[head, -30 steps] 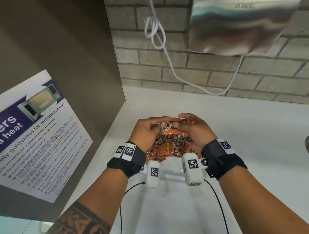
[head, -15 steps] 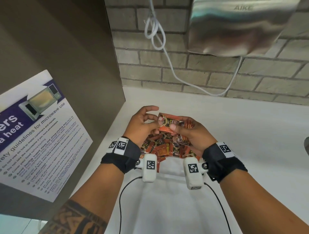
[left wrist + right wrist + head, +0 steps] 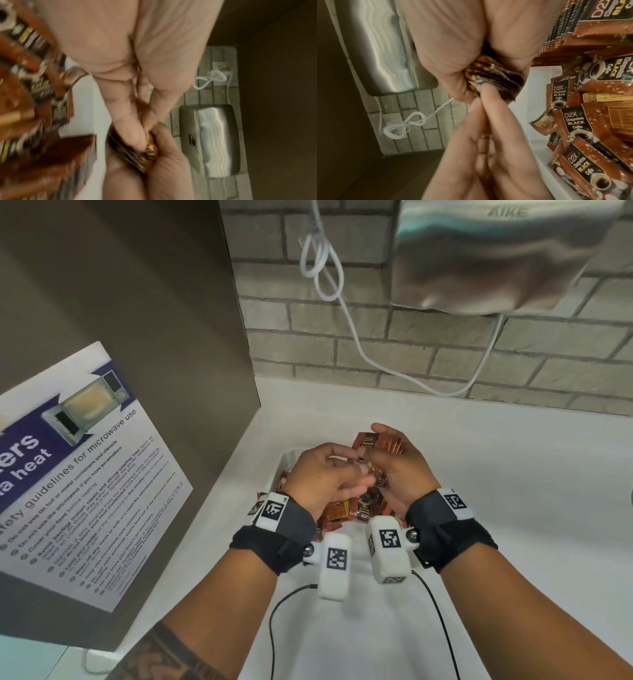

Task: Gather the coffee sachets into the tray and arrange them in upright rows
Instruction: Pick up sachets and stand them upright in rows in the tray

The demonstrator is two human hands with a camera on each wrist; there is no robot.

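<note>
Brown D2X coffee sachets [image 3: 346,508] lie loose in a white tray [image 3: 286,456] on the counter. Above it my right hand [image 3: 385,453] grips a small stack of sachets [image 3: 378,442] between thumb and fingers, its top end pointing away from me. My left hand [image 3: 354,459] reaches across, and its thumb and forefinger pinch the stack's near end. In the right wrist view a left fingertip [image 3: 488,89] sits on the stack's edges [image 3: 498,77], with loose sachets [image 3: 573,121] to the right. The blurred left wrist view shows the same pinch on the stack [image 3: 147,151].
A brown cabinet side with a microwave safety poster [image 3: 85,474] stands close on the left. The brick wall behind carries a steel hand dryer [image 3: 496,258] and a looped white cable [image 3: 322,261]. White counter [image 3: 513,474] stretches to the right.
Both hands have lifted slightly and moved away from me. The single sachet passed between the hands now sits on the stack in my right hand, and my left fingers have closed onto its near end.
</note>
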